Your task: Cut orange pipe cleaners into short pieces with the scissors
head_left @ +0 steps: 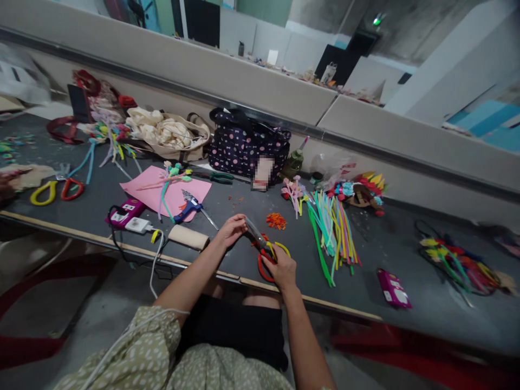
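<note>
My right hand (pixel 283 266) is closed around the handles of a pair of scissors (pixel 255 232) with red and yellow grips. The blades point up and left, toward my left hand (pixel 233 228). That hand is closed, thumb and fingers pressed together beside the blade tips; what they pinch is too small to make out. Just beyond the scissors lies a small pile of orange cut pieces (pixel 276 221) on the dark table (pixel 300 281). More orange-red bits show partly under the blades.
Pipe cleaners (pixel 335 227) lie right of my hands. On the left are a blue glue gun (pixel 190 207), pink paper (pixel 140 189), a beige roll (pixel 189 237), a magenta power strip (pixel 127 213) and other scissors (pixel 44 194). A dark dotted bag (pixel 235 146) stands behind.
</note>
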